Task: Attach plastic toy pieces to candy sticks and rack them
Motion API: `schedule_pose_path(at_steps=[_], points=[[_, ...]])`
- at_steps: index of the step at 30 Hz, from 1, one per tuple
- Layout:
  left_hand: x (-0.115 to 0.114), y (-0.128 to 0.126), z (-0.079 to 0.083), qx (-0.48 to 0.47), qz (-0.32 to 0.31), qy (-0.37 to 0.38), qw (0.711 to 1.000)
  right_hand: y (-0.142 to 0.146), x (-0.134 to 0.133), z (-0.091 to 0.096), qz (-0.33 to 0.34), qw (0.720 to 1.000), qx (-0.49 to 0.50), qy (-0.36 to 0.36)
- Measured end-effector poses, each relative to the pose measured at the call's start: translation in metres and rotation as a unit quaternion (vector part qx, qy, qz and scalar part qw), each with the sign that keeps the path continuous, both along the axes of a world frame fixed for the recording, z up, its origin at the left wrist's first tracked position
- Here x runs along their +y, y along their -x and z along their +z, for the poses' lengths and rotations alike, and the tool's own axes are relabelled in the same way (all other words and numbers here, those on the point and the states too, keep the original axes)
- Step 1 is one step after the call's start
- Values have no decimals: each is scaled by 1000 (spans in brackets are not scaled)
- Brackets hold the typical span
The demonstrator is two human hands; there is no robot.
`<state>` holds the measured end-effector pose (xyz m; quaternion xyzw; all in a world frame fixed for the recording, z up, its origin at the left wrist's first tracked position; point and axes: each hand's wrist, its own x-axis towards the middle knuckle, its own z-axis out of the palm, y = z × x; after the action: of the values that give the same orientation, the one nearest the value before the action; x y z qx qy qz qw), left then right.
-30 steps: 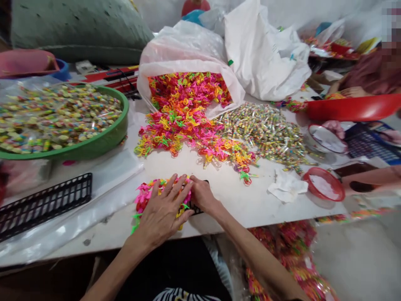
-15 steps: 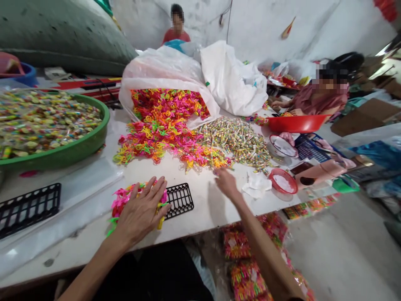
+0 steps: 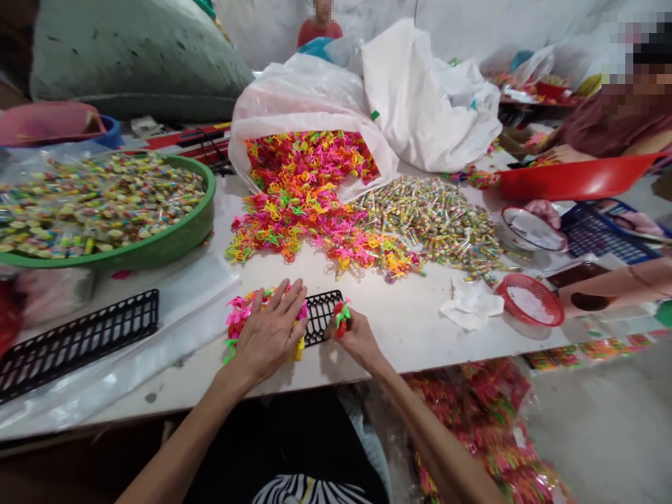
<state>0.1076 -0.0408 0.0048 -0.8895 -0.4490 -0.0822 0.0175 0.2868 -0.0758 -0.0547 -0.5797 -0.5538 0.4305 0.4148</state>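
Observation:
My left hand lies flat, fingers stretched out, over bright plastic toy pieces set on a black plastic rack; it hides most of them. At the rack's right end, my right hand pinches small green and red plastic toy pieces. Their exact kind is too small to make out. Beyond my hands, a large heap of similar pink, orange and yellow pieces spills from a white sack. Beside it spreads a pile of small wrapped sticks, possibly sweets.
A green tub of wrapped items stands at left, near another black rack and clear plastic sheets. To the right are a red basket, white paper and a red basin by a co-worker. Packed bags lie below the table.
My right hand has come from the heap's edge back to the rack, bringing green and red pieces. My left hand stays on the rack. The view has shifted toward the table.

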Motion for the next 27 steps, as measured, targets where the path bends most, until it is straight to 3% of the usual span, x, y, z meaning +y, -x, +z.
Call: schedule_pose_path(at_steps=[3, 6, 9, 14, 16, 18, 21, 23, 25, 27], points=[[0, 0, 1, 14, 0, 7, 1000, 24, 2, -7, 10, 999, 38, 9], [-1, 0, 1, 17, -3, 9, 1000, 29, 3, -7, 27, 997, -73, -25], [0, 0, 1, 8, -2, 12, 1000, 34, 2, -3, 74, 970, -224, -64], [2, 0, -3, -8, 10, 4, 1000, 45, 1, 6, 106, 930, -348, -47], [3, 0, -4, -8, 10, -3, 1000, 26, 10, 14, 109, 925, -362, -26], [3, 1, -4, -6, 1, -8, 1000, -15, 28, 26, 80, 919, -385, -4], [2, 4, -4, 1, -19, -12, 1000, -91, 59, 44, -35, 895, -445, 27], [1, 5, -5, 6, -29, -14, 999, -127, 71, 49, -73, 867, -489, 64], [0, 7, -5, 10, -34, -18, 999, -138, 70, 45, -76, 853, -511, 75], [-1, 7, -6, 15, -37, -23, 999, -130, 58, 34, -66, 850, -518, 66]])
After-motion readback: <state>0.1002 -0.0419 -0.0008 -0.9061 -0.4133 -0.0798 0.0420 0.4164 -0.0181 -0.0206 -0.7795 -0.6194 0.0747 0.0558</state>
